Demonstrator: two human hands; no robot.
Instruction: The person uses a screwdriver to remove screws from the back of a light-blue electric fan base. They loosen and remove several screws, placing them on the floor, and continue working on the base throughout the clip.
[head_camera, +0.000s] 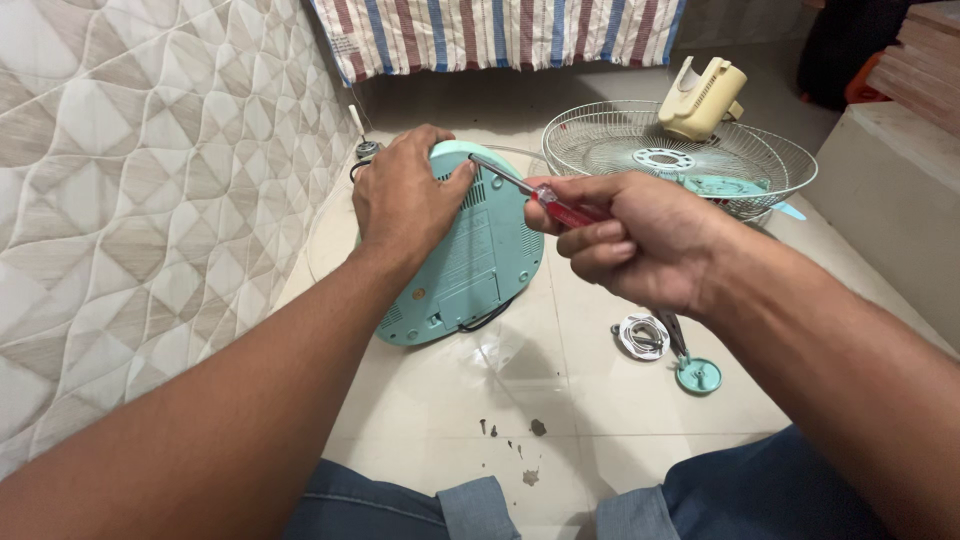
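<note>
While the person sat on the tiled floor (600, 400) with knees in blue jeans (700, 500) at the bottom of the head view, both hands worked at a teal fan base (470, 255). The base stood tilted on its edge on the floor, its flat underside turned toward the camera, between the quilted mattress (130, 200) on the left and the wire guard (680, 155) on the right. A black cord (490, 318) curled out at its lower edge.

The left hand (400, 195) lay over the top left rim of the base, fingers spread and curved around it, the thumb pressed against the vented part of the underside.

The right hand (630, 235) was closed around the red handle of a screwdriver (540, 198), fingers curled tight and the thumb along the handle. The metal shaft ran up and left, its tip touching the base near the top, just beside the left thumb.

Behind the right hand, the guard lay flat on the floor with a teal blade (730, 188) in it and a cream motor housing (700, 98) resting on its far rim. Near the right wrist, a small white ring (640, 335) and a teal round cap (698, 375) lay on the floor, close together. A striped cloth (500, 30) hung at the back.
</note>
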